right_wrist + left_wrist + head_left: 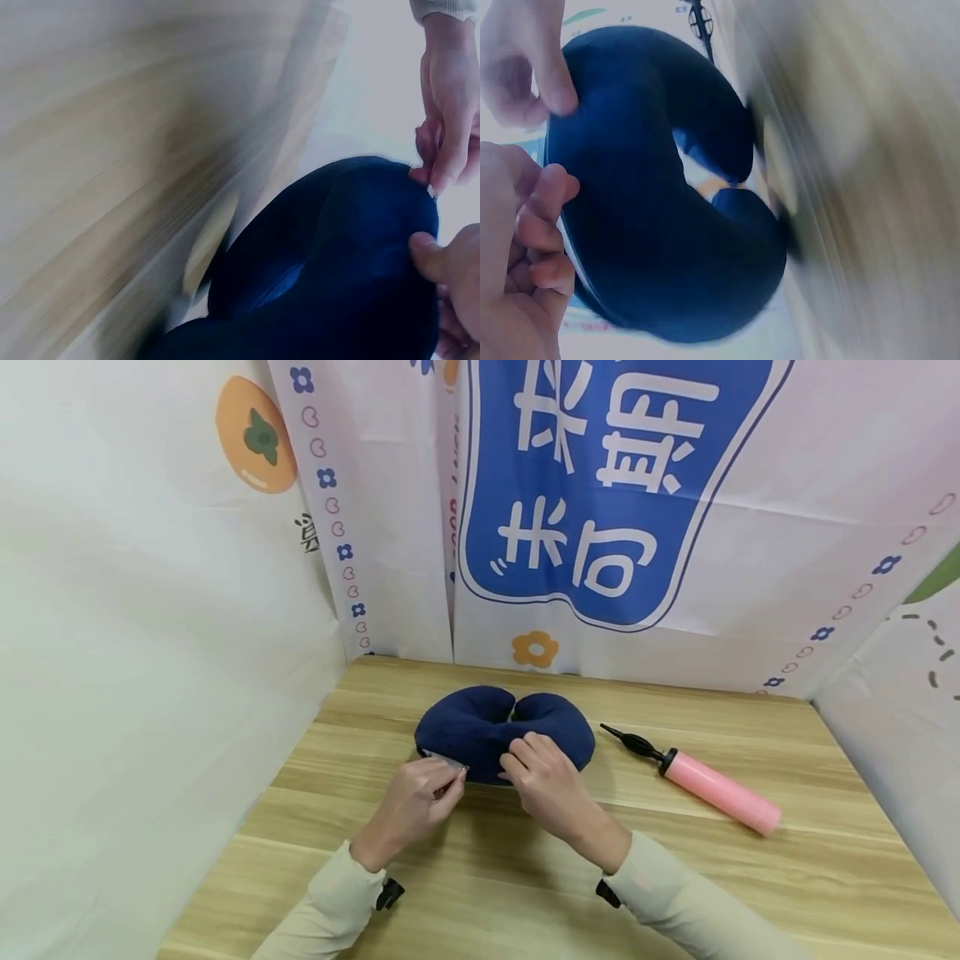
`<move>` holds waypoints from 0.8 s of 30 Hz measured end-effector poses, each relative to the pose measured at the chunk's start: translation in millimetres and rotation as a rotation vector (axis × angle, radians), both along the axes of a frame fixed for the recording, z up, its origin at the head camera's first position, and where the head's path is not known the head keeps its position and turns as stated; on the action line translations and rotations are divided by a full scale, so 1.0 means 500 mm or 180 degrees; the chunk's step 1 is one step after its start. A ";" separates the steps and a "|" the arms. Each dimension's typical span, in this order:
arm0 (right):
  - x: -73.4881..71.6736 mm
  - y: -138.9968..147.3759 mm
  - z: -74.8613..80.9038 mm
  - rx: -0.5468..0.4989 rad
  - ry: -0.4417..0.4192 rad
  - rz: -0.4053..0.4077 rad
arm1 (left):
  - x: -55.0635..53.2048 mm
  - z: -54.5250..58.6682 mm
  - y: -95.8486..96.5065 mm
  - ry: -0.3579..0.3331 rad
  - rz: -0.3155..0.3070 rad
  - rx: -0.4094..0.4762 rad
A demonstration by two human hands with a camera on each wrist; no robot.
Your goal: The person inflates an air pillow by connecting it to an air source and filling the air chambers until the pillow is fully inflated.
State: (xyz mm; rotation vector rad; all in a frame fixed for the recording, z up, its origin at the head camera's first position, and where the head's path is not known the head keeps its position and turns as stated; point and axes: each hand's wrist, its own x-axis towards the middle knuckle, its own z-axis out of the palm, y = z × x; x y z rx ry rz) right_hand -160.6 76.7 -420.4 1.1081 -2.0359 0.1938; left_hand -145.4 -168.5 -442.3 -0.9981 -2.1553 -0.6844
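Observation:
A navy U-shaped neck pillow (465, 727) lies on the table, its two ends pointing away from the person. Along its near left edge runs a zipper with a pale strip showing (444, 758). The left hand (420, 793) pinches at that zipper, a small metallic zipper pull (466, 768) at its fingertips. Just to the right, the right hand (543, 777) grips the pillow's near edge between thumb and curled fingers. In the right wrist view the right thumb (427, 255) presses on the navy fabric, with the left hand (450, 135) close beyond it.
A pink hand pump (723, 793) with a black nozzle lies right of the pillow on the wooden table (510, 902). Printed white cloth (390, 527) hangs behind the table and along its sides. Both sleeves carry a black strap piece at the cuff.

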 end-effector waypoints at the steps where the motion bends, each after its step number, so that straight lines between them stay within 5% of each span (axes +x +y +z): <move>1: -0.001 0.010 -0.002 -0.0080 -0.0003 0.0060 | 0.000 0.000 -0.006 -0.0044 0.0007 0.0054; 7: 0.004 0.055 -0.004 -0.0451 -0.0180 0.0190 | 0.001 -0.003 -0.041 0.0034 0.0030 0.0317; 18: 0.017 -0.007 -0.015 -0.0066 0.0045 0.0173 | 0.028 0.015 -0.007 0.0105 -0.0112 -0.0113; 24: 0.015 0.007 -0.036 -0.0014 0.0007 0.0215 | 0.028 0.004 -0.019 0.0062 -0.0138 0.0015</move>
